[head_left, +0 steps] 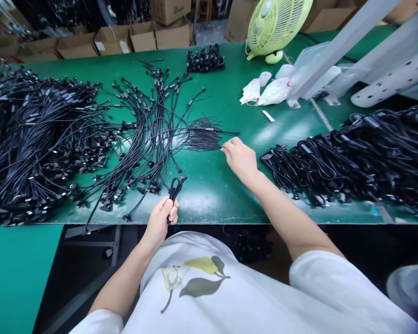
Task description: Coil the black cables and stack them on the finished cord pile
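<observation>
Head view was taken from above a green table (209, 185), whose near edge ran just past the left hand (160, 218), so that this hand was held over the drop at the rim rather than over the top. A folded cable (175, 188) was gripped in that hand, the fingers being curled shut around its lower part while its loop stood up over the table edge. The right hand (239, 157) was laid farther in on the top, its fingertips drawn together at the end of a thin bundle of ties (204, 134); whether one tie was actually pinched could not be told. Bare green surface was left between the two hands and in front of the right wrist, giving the only open room. To the left, that room was closed off by loose cables (142, 134) fanned across the middle and by a large heap (35, 139) cut off at the picture's edge. To the right, it was bounded by a pile of coiled cables (351, 157), likewise cut off. At the far side, a small dark bundle (205, 59), a fan (277, 23), crumpled white bags (268, 90) and cartons (142, 37) were seen. Pale bars (337, 48) crossed the upper right corner, and what lay behind them was hidden.
</observation>
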`<state>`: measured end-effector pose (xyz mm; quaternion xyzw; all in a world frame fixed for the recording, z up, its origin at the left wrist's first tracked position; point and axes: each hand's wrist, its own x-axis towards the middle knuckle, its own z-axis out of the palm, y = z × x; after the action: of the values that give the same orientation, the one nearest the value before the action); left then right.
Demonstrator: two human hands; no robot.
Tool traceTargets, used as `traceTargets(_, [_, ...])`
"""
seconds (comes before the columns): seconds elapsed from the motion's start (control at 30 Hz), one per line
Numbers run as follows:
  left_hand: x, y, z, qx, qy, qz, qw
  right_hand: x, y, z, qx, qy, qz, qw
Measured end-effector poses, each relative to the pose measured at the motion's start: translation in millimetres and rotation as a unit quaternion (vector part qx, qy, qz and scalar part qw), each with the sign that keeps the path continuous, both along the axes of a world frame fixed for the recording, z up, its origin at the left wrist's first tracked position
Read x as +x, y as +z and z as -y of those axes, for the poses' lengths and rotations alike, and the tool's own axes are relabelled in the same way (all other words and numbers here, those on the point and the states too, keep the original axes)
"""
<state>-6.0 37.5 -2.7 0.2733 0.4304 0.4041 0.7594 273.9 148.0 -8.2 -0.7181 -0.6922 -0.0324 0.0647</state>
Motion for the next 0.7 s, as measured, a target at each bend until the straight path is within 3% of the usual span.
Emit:
traceTargets(0.23, [0,6.8,7,-0.006,0.021,0.012,1.0,-14,3.5,13,0.058,0.027,0.045,0.997])
traceTargets(0.33, [3,10.0,8,0.009,0.023,0.025,0.999,-37,6.2,33,0.031,0.061,-0.08,0.994])
traceTargets(0.4, [6,10.7,9,0.017,0.021,0.042,0.999,-58,7.1,53,-0.052,0.132,-0.252,0.957])
traceTargets(0.47, [8,9.3,10,0.021,0.018,0.052,0.998,-80,7.3,75,-0.151,0.192,-0.397,0.885])
traceTargets(0.53, [9,5.4,9,0.029,0.01,0.042,0.999,-97,7.6,92,-0.193,0.221,-0.448,0.845])
traceTargets(0.6, [7,-0.7,6,0.066,0.003,-0.003,0.998,-107,8.7,101,-0.146,0.255,-0.42,0.859])
traceTargets(0.7, [2,-9.7,3,0.166,-0.006,-0.165,0.972,-114,14.1,99,0.044,0.363,-0.247,0.898])
